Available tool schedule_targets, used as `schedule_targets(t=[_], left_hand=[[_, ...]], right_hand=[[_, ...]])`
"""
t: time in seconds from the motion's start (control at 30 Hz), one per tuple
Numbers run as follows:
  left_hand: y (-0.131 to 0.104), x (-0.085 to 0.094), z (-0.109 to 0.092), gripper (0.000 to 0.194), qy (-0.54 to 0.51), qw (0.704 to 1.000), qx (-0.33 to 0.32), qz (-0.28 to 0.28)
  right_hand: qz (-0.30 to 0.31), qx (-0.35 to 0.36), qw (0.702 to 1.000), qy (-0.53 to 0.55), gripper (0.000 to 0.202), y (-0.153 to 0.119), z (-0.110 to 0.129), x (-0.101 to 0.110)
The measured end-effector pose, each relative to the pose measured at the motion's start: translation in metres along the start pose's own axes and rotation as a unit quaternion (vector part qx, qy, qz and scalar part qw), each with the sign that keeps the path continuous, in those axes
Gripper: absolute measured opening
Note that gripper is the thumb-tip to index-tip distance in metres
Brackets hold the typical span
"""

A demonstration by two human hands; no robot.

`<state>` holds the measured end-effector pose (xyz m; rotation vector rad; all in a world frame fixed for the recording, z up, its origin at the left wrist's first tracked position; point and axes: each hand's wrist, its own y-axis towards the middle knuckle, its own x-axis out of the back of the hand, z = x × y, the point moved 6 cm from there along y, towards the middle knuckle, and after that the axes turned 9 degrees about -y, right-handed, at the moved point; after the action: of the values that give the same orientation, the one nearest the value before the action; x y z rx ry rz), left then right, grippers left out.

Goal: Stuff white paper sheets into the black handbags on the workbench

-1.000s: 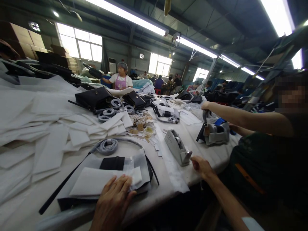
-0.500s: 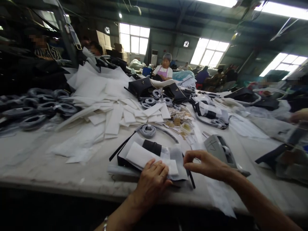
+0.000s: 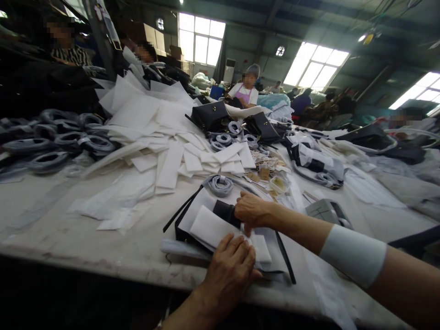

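Observation:
A black bag (image 3: 181,233) lies flat on the table before me, with thin white sheeting over it. A folded white foam strip (image 3: 209,225) rests on top, beside a black band (image 3: 224,211). My left hand (image 3: 233,262) lies on the strip's near side, fingers stretched out and pressing down. Just beyond it, my right hand (image 3: 252,211) is closed, one fingertip pointing down onto the wrapping near the left fingers. Whatever it may pinch is hidden. A wrapped grey coiled strap (image 3: 220,185) sits at the bag's far edge.
A large heap of white foam sheets (image 3: 137,119) is at the back left, near wrapped coils (image 3: 51,142). A grey tape dispenser (image 3: 328,211) stands to the right. Behind are more black bags (image 3: 209,117) and a small tub (image 3: 279,184). A co-worker (image 3: 248,89) is across the table.
My right hand has moved left from beside the bag onto the wrapping, close to my left hand. The left hand stays on the foam strip. The view has shifted slightly.

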<state>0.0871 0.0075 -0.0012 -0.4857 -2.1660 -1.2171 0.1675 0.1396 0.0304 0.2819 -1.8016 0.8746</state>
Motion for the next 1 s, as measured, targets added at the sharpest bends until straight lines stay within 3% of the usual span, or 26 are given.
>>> schedule_targets(t=[0.07,0.13,0.23,0.4,0.5,0.6,0.67,0.8,0.87,0.93,1.0], left_hand=[[0.0,0.0,0.0,0.041,-0.001,1.0,0.0,-0.003],[0.0,0.0,0.001,0.038,-0.003,1.0,0.002,-0.005],[-0.001,-0.001,0.001,0.035,-0.006,1.0,0.003,-0.001],[-0.002,-0.003,0.002,0.033,0.0,1.0,0.008,0.018],[-0.002,-0.004,0.002,0.033,0.005,1.0,0.006,0.02],[-0.001,-0.003,0.003,0.031,0.009,1.0,0.002,0.016],[-0.002,-0.005,0.003,0.03,0.007,1.0,0.004,0.014],[-0.004,-0.01,0.0,0.026,0.025,0.999,-0.023,-0.004],[-0.006,-0.008,0.0,0.032,0.063,0.997,-0.05,0.013],[-0.008,0.005,0.006,0.037,0.098,0.993,-0.06,0.042],[-0.009,0.034,0.019,0.039,0.121,0.989,-0.05,0.063]], right_hand=[[-0.007,-0.035,0.998,0.048,0.048,-0.002,-0.02,-0.007],[0.028,-0.1,0.979,0.175,0.061,-0.011,-0.046,-0.022],[0.038,-0.172,0.935,0.307,0.056,-0.028,-0.074,-0.042],[-0.02,-0.198,0.922,0.333,0.037,-0.039,-0.074,-0.053],[-0.082,-0.254,0.917,0.297,0.032,-0.048,-0.069,-0.04],[-0.181,-0.296,0.897,0.272,0.027,-0.068,-0.049,-0.018],[-0.255,-0.28,0.881,0.283,0.029,-0.079,-0.018,-0.014],[-0.365,-0.216,0.872,0.245,0.041,-0.092,0.053,-0.045],[-0.388,-0.206,0.877,0.193,0.042,-0.092,0.072,-0.067],[-0.398,-0.203,0.883,0.146,0.044,-0.09,0.08,-0.08],[-0.398,-0.192,0.891,0.105,0.052,-0.088,0.083,-0.081]])
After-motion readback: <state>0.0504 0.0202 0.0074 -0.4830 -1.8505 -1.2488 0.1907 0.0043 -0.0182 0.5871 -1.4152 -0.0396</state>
